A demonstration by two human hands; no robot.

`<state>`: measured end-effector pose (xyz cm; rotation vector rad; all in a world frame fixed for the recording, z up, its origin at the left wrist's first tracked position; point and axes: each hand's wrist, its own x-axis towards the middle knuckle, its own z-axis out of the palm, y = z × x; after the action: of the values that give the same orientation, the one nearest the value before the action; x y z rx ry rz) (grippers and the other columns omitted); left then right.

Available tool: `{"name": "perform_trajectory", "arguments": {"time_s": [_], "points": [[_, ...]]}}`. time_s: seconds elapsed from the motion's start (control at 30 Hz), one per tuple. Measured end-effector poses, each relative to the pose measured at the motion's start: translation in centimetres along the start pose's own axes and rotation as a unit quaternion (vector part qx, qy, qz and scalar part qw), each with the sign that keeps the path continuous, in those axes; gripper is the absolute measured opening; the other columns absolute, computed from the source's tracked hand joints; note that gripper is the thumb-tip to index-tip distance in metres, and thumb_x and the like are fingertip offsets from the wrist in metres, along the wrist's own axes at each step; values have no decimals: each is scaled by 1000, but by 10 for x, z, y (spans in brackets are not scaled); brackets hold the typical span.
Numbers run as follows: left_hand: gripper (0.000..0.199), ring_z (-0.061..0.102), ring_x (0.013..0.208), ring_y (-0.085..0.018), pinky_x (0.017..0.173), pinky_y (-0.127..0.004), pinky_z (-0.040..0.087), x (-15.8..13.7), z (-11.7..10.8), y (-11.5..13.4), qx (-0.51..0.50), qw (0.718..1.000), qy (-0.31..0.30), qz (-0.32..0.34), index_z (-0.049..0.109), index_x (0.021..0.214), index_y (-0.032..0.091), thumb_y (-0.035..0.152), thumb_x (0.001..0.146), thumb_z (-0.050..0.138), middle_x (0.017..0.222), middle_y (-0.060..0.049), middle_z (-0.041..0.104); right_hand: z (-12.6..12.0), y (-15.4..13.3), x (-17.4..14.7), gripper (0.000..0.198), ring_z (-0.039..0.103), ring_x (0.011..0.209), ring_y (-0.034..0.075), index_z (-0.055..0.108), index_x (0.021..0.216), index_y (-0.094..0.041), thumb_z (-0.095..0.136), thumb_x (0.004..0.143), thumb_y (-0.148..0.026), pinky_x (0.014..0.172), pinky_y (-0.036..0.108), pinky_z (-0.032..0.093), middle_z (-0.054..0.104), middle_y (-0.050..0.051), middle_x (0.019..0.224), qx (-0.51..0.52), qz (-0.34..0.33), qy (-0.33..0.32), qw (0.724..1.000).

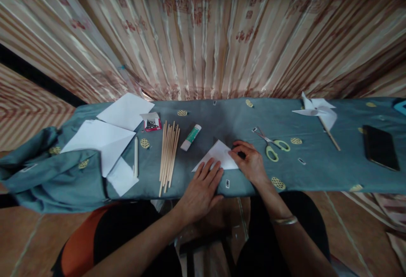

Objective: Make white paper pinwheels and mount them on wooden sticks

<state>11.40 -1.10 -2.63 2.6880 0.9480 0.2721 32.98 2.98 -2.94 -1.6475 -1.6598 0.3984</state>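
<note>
Fingers (207,168) on the left hand (199,192) are spread flat and loose on the folded paper (220,150); those on the right hand (253,162) curl at its right edge, can't tell if they're pinching. Paper's on the table (222,118) between glue stick (191,137) and scissors (268,141), forearms (149,243) angling in.

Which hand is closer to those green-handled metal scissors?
Right: the right hand is just left of the scissors; the left hand is farther left, touching the white paper triangle.
</note>
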Motion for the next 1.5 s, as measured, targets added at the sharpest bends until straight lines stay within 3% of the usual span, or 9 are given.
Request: {"name": "perform_trajectory", "arguments": {"time_s": [0.7, 0.93, 1.07, 1.27, 1.5], "points": [[71, 9, 148, -30, 118, -53, 18, 0, 0, -2, -23, 1000, 5, -12, 28, 146, 12, 47, 89, 54, 154, -17, 33, 2, -1, -1, 15, 63, 96, 25, 66, 73, -23, 60, 84, -31, 90, 43, 48, 70, 8, 101, -16, -4, 13, 1000], [73, 14, 147, -33, 117, -53, 19, 2, 0, -2, -13, 1000, -9, -14, 31, 144, 10, 49, 88, 56, 153, -19, 34, 2, -1, -2, 15, 62, 98, 26, 65, 76, -22, 59, 86, -31, 91, 43, 48, 69, 9, 103, -42, -23, 10, 999], [73, 12, 148, -32, 117, -53, 19, 2, 1, -2, -7, 1000, -1, -13, 30, 145, 11, 49, 88, 55, 153, -18, 35, 0, -3, -4, 20, 61, 102, 28, 68, 90, -20, 55, 90, -36, 94, 46, 47, 69, 12, 108, -78, -42, 6, 996], [72, 14, 147, -33, 117, -54, 19, 2, 0, -2, 6, 1000, 0, -6, 31, 145, 11, 47, 88, 57, 154, -18, 34, 0, -9, -12, 51, 55, 116, 33, 58, 124, -14, 56, 88, -50, 99, 51, 44, 61, 18, 126, -114, -70, 3, 991], [73, 20, 145, -36, 116, -53, 20, 3, -2, 0, 23, 1000, -9, -10, 33, 145, 10, 48, 87, 57, 154, -18, 34, -1, -13, -28, 61, 49, 123, 37, 51, 132, -13, 58, 85, -51, 100, 54, 40, 53, 20, 136, -170, -79, -11, 982]]}}
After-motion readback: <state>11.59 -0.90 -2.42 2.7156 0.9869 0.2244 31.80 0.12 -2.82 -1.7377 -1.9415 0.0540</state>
